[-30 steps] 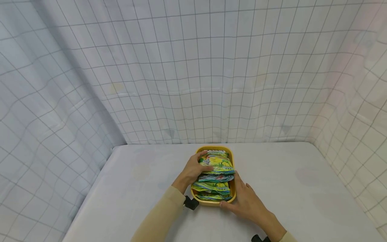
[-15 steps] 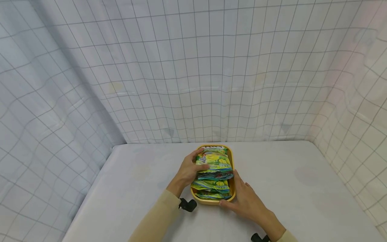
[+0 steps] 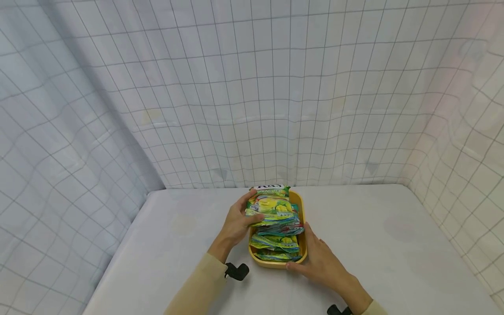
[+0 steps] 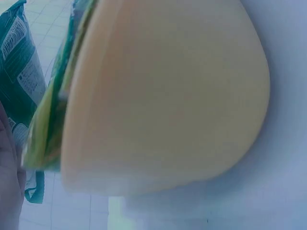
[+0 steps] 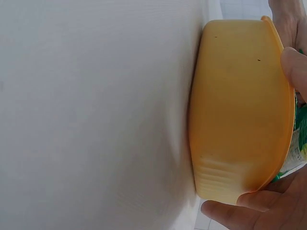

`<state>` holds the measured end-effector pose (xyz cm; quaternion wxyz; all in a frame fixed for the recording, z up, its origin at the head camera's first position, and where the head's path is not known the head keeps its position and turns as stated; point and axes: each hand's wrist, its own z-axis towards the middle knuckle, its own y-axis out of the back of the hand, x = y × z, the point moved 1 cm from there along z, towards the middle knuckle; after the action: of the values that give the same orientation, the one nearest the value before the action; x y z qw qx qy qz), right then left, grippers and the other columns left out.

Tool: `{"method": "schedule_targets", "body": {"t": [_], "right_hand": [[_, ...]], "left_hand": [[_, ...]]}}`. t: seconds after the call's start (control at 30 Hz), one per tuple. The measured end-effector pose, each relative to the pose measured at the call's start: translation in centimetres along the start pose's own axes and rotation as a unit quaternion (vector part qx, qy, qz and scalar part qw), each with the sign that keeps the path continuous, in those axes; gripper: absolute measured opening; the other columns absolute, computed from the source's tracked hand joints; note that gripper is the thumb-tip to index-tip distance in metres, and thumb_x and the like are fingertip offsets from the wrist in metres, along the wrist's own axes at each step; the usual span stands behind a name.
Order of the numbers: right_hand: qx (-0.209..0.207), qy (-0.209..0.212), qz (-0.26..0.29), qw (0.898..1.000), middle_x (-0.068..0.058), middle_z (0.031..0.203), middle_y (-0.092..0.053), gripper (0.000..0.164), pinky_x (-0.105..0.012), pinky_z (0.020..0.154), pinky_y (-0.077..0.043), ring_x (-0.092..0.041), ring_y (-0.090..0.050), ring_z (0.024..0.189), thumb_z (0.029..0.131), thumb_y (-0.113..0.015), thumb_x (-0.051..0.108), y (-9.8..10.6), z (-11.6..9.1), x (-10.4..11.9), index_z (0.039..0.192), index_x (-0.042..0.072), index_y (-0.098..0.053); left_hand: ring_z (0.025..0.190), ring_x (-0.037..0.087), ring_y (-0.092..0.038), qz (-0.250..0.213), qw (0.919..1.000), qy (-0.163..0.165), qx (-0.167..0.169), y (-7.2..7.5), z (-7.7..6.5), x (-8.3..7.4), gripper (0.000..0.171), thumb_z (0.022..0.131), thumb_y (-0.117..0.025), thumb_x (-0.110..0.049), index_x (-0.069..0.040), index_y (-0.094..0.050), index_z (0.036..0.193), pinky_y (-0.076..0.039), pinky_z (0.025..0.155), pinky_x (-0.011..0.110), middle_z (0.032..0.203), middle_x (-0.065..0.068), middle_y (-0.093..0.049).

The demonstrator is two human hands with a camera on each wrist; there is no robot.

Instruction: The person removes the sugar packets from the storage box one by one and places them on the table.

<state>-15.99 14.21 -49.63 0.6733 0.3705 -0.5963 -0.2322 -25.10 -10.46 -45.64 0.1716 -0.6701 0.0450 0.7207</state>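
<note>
In the head view my left hand point(image 3: 235, 222) grips a green and yellow packet point(image 3: 271, 205) by its left edge, thumb on its front. The packet is raised over the back left of a yellow plastic bin point(image 3: 271, 264). In the left wrist view the packet's dark green back point(image 4: 21, 67) stands apart from the bin's wall point(image 4: 168, 96). My right hand point(image 3: 324, 262) holds the bin's front right corner, thumb at the front and fingers along the right side. More green packets point(image 3: 275, 243) lie overlapped inside the bin, partly hidden by the raised one.
The bin stands on a white-covered table point(image 3: 189, 232) near its back edge. White cloth walls with a grid pattern point(image 3: 271, 109) close in the back and both sides. A black wrist camera point(image 3: 237, 272) sits on my left wrist.
My left hand has drawn the top packet up and to the left, out past the bin's left rim. Teal and red packets beneath it show more. The right hand and bin stay put.
</note>
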Motion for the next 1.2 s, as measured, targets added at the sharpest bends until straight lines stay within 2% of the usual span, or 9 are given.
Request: {"method": "schedule_targets", "body": {"t": [0.2,0.53,0.83,1.07,1.2], "right_hand": [[-0.001,-0.004,0.006,1.000,-0.024,0.161,-0.030,0.132,-0.058,0.118,-0.022,-0.041,-0.035,0.145,0.075,-0.080,0.068,0.1,-0.1,0.0,0.162,-0.002,-0.011],[0.005,-0.001,0.007,1.000,-0.023,0.162,-0.029,0.132,-0.057,0.119,-0.022,-0.040,-0.034,0.145,0.075,-0.080,0.068,0.1,0.0,-0.3,0.162,-0.002,-0.010],[0.002,0.005,0.008,1.000,-0.021,0.162,-0.031,0.131,-0.057,0.116,-0.030,-0.041,-0.038,0.143,0.074,-0.079,0.069,0.2,0.1,-0.5,0.163,0.001,-0.010],[0.001,0.010,0.004,1.000,-0.022,0.160,-0.033,0.131,-0.058,0.114,-0.033,-0.041,-0.041,0.141,0.074,-0.078,0.070,0.2,0.1,-0.6,0.162,0.000,-0.012],[0.002,0.013,0.002,1.000,-0.022,0.161,-0.030,0.131,-0.057,0.116,-0.030,-0.040,-0.038,0.143,0.075,-0.077,0.071,0.3,0.1,-0.7,0.163,0.001,-0.010]], "left_hand": [[0.139,0.032,-0.042,-0.028,0.9996,-0.008,0.003,1.1,-0.7,-0.6,0.088,0.087,-0.073,0.012,-0.008,-0.028,0.160,-0.051,0.099,0.030,0.164,0.010,-0.025],[0.127,0.023,-0.054,-0.047,0.9988,-0.006,-0.010,3.5,-1.7,-1.7,0.088,0.087,-0.067,0.019,-0.010,-0.029,0.161,-0.053,0.096,0.029,0.161,0.013,-0.029],[0.126,0.020,-0.055,-0.121,0.9923,-0.011,-0.025,5.1,-2.6,-1.9,0.086,0.090,-0.059,0.024,-0.010,-0.027,0.161,-0.052,0.097,0.030,0.161,0.011,-0.026],[0.124,0.017,-0.056,-0.100,0.9943,-0.024,-0.028,6.7,-3.3,-1.7,0.089,0.089,-0.060,0.023,-0.009,-0.023,0.163,-0.052,0.096,0.028,0.163,0.012,-0.021],[0.124,0.016,-0.055,-0.096,0.9943,-0.030,-0.036,7.7,-3.6,-1.5,0.089,0.089,-0.060,0.023,-0.008,-0.022,0.163,-0.052,0.096,0.028,0.163,0.011,-0.020]]}}
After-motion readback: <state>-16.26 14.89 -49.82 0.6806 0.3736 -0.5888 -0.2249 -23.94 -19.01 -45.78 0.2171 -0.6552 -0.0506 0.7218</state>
